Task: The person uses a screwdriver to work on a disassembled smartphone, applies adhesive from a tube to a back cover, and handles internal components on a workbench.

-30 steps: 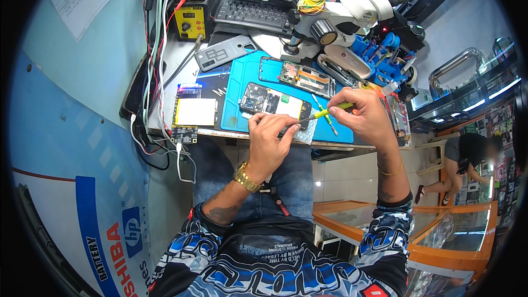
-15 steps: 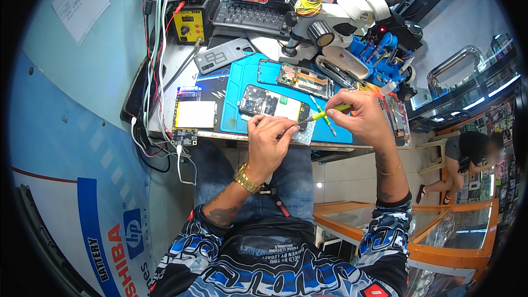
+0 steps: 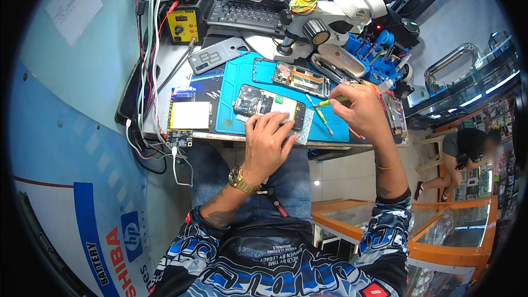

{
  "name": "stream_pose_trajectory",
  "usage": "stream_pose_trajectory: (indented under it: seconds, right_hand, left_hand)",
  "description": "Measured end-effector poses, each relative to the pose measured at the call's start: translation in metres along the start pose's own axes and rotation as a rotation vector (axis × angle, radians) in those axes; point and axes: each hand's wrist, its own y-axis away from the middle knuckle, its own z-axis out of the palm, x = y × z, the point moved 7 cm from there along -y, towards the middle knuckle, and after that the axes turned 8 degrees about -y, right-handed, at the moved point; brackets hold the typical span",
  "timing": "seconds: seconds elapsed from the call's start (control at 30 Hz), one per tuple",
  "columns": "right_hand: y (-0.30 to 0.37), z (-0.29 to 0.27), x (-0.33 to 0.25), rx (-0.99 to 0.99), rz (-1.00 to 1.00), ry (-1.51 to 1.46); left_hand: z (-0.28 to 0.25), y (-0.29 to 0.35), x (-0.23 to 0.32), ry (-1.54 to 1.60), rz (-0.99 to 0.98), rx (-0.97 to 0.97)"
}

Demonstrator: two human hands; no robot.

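Observation:
An opened smartphone (image 3: 254, 99) lies on the blue repair mat (image 3: 228, 115), its dark frame and white battery showing. My left hand (image 3: 268, 140) rests over its near edge, fingers stretched and thumb apart; the fingertips touch the phone. Above the mat, my right hand (image 3: 357, 104) pinches a slim yellow-green screwdriver (image 3: 342, 99), whose dark thin tip points left, clear of the phone. Just under that tip lies a second yellow-green tool (image 3: 320, 114) with pale metal ends. Bubble wrap (image 3: 304, 132) sticks out from beneath the phone's right end.
Behind the phone lies another opened phone (image 3: 300, 78). A grey back cover (image 3: 220, 55) lies farther left, near a battery with circuit boards (image 3: 190, 114). A microscope (image 3: 324, 16), keyboard (image 3: 247, 17) and blue tool holder (image 3: 379, 49) stand at the back. Someone (image 3: 470, 151) sits far right.
My right hand has lifted the screwdriver tip up and away from the phone's right end. My left fingers have gone from bunched near the tip to spread over the phone's near edge.

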Motion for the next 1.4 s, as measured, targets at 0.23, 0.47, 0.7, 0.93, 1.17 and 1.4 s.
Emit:
stream_pose_trajectory:
  seconds: [0.23, 0.47, 0.7, 0.93, 1.17, 1.4]
  right_hand:
    - [0.0, 0.007, 0.004, -0.013, 0.045, -0.013]
    - [-0.001, 0.009, 0.003, -0.003, 0.027, -0.006]
    - [-0.009, 0.015, -0.009, -0.003, -0.195, 0.032]
    - [-0.023, 0.016, -0.006, -0.084, -0.143, 0.002]
    - [-0.019, 0.018, 0.0, -0.158, -0.055, -0.024]
    - [-0.02, 0.022, -0.007, -0.154, -0.089, -0.089]
  left_hand:
    - [0.001, 0.0, -0.001, 0.009, -0.004, -0.002]
    - [0.001, 0.0, -0.001, 0.017, -0.013, -0.002]
    - [0.001, 0.0, -0.002, 0.016, -0.025, 0.007]
    - [0.002, 0.0, -0.002, 0.011, -0.028, 0.011]
    - [0.0, 0.0, 0.0, 0.01, -0.03, 0.012]
    - [-0.001, 0.0, -0.001, 0.007, -0.027, 0.022]
